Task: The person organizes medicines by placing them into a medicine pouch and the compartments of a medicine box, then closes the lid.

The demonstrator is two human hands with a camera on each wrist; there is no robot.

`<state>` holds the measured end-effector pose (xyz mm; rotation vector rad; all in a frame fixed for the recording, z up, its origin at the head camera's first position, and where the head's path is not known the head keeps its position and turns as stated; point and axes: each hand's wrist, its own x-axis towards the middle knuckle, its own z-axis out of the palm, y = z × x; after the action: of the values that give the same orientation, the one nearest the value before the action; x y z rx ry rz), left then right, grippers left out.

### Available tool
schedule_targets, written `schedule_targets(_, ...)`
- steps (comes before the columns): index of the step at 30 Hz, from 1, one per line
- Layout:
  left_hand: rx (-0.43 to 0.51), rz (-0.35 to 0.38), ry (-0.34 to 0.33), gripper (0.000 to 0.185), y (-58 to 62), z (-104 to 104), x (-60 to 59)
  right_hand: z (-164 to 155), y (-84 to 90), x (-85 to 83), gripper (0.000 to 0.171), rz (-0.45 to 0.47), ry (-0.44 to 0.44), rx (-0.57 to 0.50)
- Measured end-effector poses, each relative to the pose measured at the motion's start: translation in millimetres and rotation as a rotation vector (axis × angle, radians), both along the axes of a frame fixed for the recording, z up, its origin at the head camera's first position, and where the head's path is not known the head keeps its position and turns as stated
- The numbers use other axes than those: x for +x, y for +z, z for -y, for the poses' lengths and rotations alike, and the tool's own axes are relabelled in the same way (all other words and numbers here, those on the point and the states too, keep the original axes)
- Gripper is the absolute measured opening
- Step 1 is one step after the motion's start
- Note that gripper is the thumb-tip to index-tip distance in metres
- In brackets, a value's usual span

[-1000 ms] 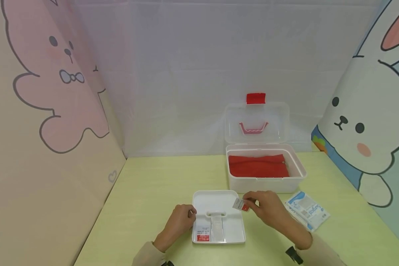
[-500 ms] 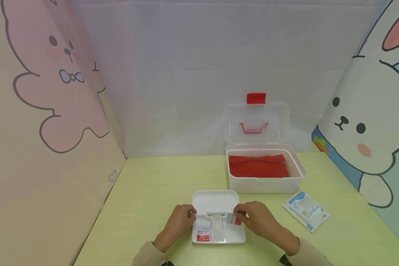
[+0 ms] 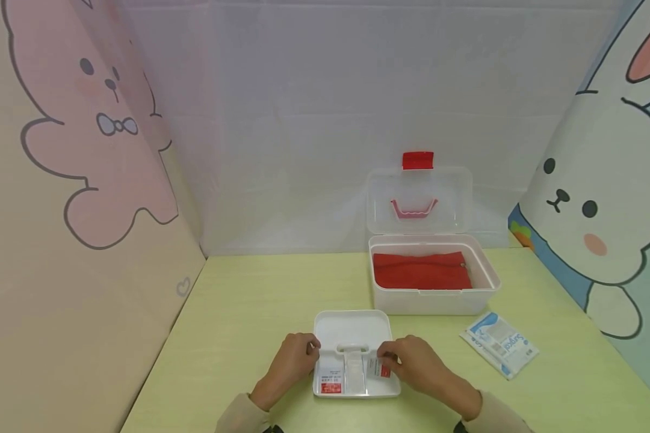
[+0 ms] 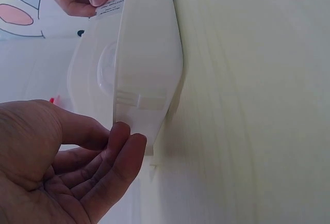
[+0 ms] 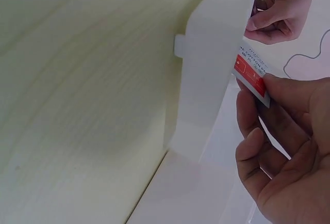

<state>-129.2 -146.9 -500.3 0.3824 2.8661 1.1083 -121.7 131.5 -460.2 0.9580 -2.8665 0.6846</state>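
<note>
A white plastic tray [image 3: 352,323] with a raised loop and a strip down its lower middle lies on the table. My left hand [image 3: 297,356] pinches its left rim between thumb and fingertips. Between thumb and index finger, my right hand [image 3: 413,362] holds a small white-and-red cotton pad sachet [image 5: 250,73] over the tray's lower right compartment; the fingers hide part of it in the head view. Another sachet [image 3: 331,381], with a similar red band, lies in the lower left compartment.
Behind the tray stands an open white box [image 3: 428,300] with a red zipped pouch [image 3: 419,272] inside and its clear lid [image 3: 455,204] raised. Blue-and-white surgical packets [image 3: 501,344] lie to the right. Printed cloth walls [image 3: 303,132] border the table [image 3: 265,294].
My right hand has moved left and down, carrying the sachet from beside the tray's right edge to over its lower right compartment. The left hand stays at the left rim.
</note>
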Motion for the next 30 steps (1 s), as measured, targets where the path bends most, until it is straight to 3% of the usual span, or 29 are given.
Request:
schedule_targets(4,-0.004,-0.005,0.0,0.015,0.0,0,0.1,1,-5.1,1.3,0.006,0.0,0.001,0.016)
schedule_targets(12,-0.004,0.002,0.005,0.015,0.2,-1,-0.2,5,-13.3,3.9,0.004,0.089,-0.036,0.04)
schedule_targets(30,-0.004,0.002,0.003,0.015,1.4,-1,0.1,10,-22.1,4.9,0.009,-0.006,0.019,0.168)
